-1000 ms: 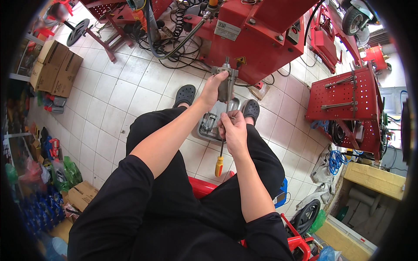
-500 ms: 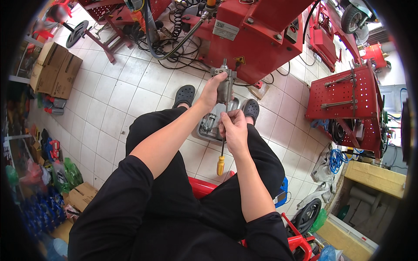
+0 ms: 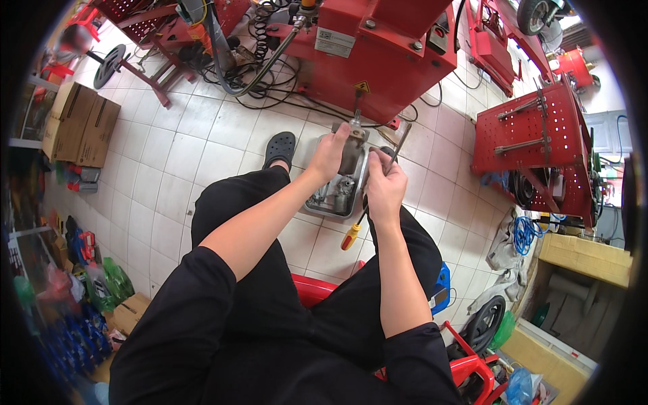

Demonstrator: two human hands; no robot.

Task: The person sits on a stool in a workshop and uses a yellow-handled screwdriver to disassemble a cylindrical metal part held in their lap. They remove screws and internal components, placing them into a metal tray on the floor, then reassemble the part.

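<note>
My left hand (image 3: 331,154) is closed round a grey cylindrical metal motor (image 3: 351,160), held upright with its narrow shaft pointing away from me. Pinched in my right hand (image 3: 386,185) is a screwdriver (image 3: 350,237) with a yellow and red handle. Its handle hangs below the fingers, and the long blade slants up to the right, apart from the motor. Beneath both hands a silver metal tray (image 3: 317,208) lies on the floor between my feet, with metal parts (image 3: 335,194) in it, partly hidden by the motor and my hands.
A big red machine (image 3: 385,67) stands just ahead, with black cables (image 3: 270,101) on the tiles to its left. Cardboard boxes (image 3: 81,125) are at the left. A red perforated tool stand (image 3: 520,148) is at the right, near a coiled blue hose (image 3: 528,236).
My right hand has moved up and right, tilting the screwdriver away from the motor. The motor has shifted slightly nearer to me in my left hand, and the tray shows more.
</note>
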